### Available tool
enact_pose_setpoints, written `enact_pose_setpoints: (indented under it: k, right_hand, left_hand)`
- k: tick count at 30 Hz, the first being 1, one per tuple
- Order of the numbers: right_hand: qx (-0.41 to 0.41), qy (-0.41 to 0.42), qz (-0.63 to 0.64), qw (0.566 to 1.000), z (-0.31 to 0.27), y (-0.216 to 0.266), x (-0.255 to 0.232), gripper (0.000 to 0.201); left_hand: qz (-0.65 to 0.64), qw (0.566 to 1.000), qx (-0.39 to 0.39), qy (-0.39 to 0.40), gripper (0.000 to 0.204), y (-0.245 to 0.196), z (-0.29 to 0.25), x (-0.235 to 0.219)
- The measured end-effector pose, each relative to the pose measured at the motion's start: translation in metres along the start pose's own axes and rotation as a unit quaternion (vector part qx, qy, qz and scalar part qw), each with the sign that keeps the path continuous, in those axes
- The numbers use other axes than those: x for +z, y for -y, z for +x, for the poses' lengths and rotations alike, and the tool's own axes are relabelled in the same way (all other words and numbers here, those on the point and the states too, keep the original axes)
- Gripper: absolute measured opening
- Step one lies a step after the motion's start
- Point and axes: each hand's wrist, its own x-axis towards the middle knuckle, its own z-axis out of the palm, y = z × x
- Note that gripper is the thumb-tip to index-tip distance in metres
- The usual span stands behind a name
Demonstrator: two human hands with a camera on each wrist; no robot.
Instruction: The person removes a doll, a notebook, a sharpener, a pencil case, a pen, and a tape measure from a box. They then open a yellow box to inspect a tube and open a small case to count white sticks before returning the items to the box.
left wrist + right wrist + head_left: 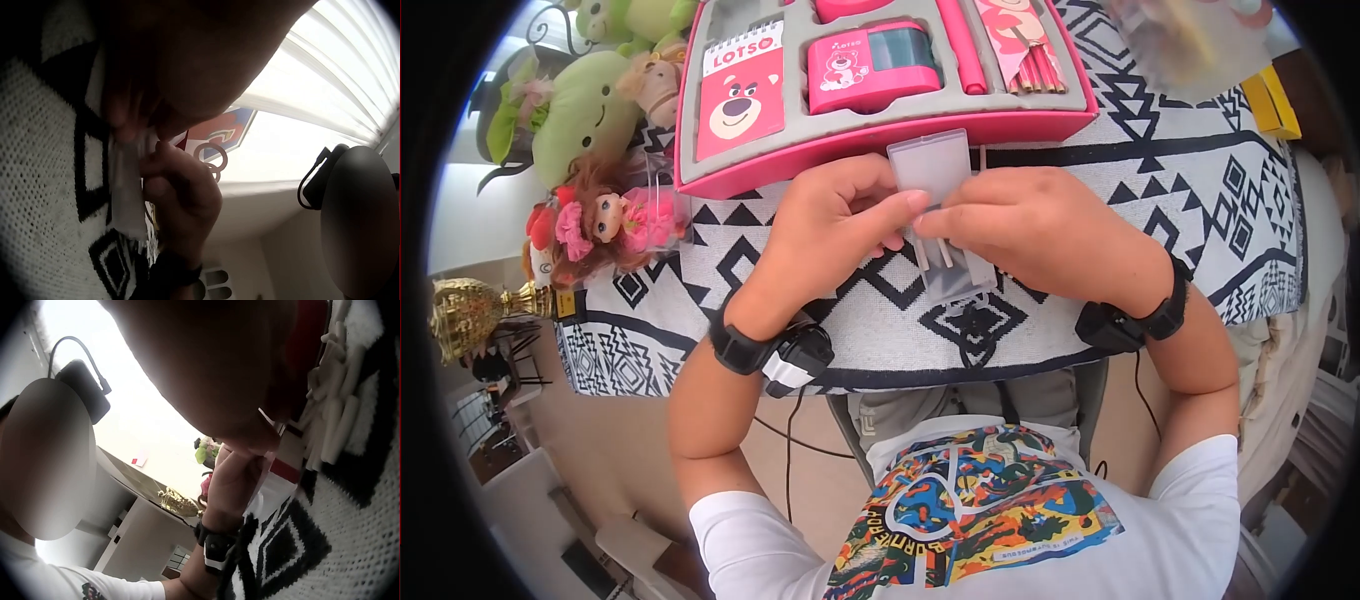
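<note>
A clear plastic case (pixel 930 165) lies between both hands over the patterned cloth, its lower end showing a few thin pale strips. The left hand (pixel 830 235) grips the case's left side, thumb on top. From the right, the right hand (pixel 1045 225) pinches at the middle of the case with curled fingers; what lies under those fingertips is hidden. The left wrist view shows the case (pixel 128 200) blurred beside the right hand (pixel 184 197). In the right wrist view, the left hand (pixel 234 481) holds the case, and short white sticks (pixel 337 419) lie piled near the right hand.
Behind the hands stands a pink box (pixel 880 128) with a notebook (pixel 742 110), a pink case (pixel 870 75) and pencils in grey compartments. Dolls (pixel 610 215) and plush toys (pixel 585 115) sit at left. A plastic bag (pixel 1190 45) and a yellow box (pixel 1270 105) are at right.
</note>
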Motion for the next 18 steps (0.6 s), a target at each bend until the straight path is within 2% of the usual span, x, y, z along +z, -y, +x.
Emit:
enact_pose_setpoints:
  k: [1, 8, 11, 13, 15, 17, 18]
  right_hand:
    - [0.016, -0.018, 0.036, 0.999, 0.001, 0.000, -0.002, 0.026]
    - [0.014, -0.009, 0.069, 0.997, -0.008, -0.002, -0.019, 0.020]
    - [0.035, 0.000, 0.101, 0.994, -0.009, -0.001, -0.036, 0.025]
    - [0.075, -0.030, 0.102, 0.991, -0.010, -0.001, -0.041, 0.025]
    - [0.084, -0.003, 0.083, 0.993, -0.012, -0.004, -0.044, 0.025]
    - [0.119, 0.071, 0.064, 0.988, -0.015, -0.005, -0.042, 0.027]
    - [0.121, 0.070, 0.065, 0.988, -0.016, -0.005, -0.039, 0.027]
  left_hand:
    - [-0.002, 1.000, 0.001, -0.001, 0.021, 0.000, 0.000, 0.000]
    - [-0.067, 0.998, 0.016, -0.013, 0.020, 0.008, 0.002, -0.006]
    - [-0.108, 0.994, 0.014, -0.015, 0.021, 0.006, 0.001, -0.009]
    - [-0.127, 0.992, 0.007, -0.014, 0.021, 0.007, 0.000, -0.010]
    - [-0.094, 0.996, 0.004, -0.006, 0.021, 0.009, 0.001, -0.012]
    - [-0.094, 0.996, -0.001, 0.004, 0.020, 0.008, 0.000, -0.014]
    - [-0.094, 0.995, -0.006, 0.014, 0.020, 0.007, -0.001, -0.015]
